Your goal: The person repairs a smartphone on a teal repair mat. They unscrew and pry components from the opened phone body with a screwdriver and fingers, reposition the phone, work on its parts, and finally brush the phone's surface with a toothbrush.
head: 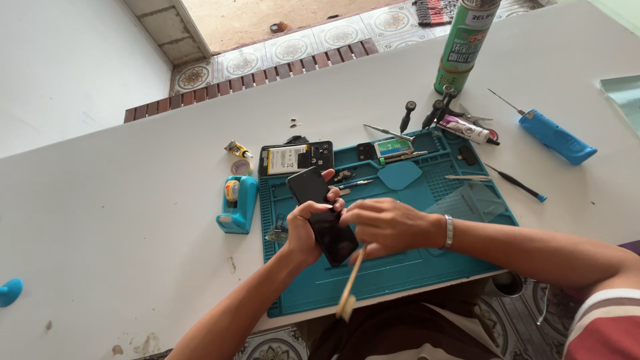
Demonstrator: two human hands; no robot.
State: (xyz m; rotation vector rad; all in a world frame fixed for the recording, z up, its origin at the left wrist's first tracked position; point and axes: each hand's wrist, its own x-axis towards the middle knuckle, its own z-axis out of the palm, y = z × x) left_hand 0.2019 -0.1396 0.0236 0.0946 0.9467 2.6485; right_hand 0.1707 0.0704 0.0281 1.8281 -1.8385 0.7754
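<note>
Centre of frame: a black phone [323,217] is held tilted above a teal work mat [400,267], its dark glossy side facing up. The left hand [305,230] is wrapped around the phone's lower left edge, fingers closed on it. The right hand [387,227] is closed around a pale wooden-handled brush [350,283], whose handle points down toward the lower middle of the frame; its working end is hidden under the hand, against the phone's right side.

Progress, as a judgement: disassembly looks well advanced. Just above the hands, upper left of the mat, lies an opened phone body [297,159] with its battery showing, apart from the held piece. Small parts, tweezers [390,133] and a teal pick [400,175] are spread across the mat's upper half. The held piece seems to be in a cleaning or edge-working stage; nothing appears rejoined yet, so reassembly looks to be left.

Around it: a teal tape dispenser [237,205] just left of the mat, a green spray can [465,43] at upper right, a blue powered tool [557,137] at far right, screwdrivers [433,113] near the can.
</note>
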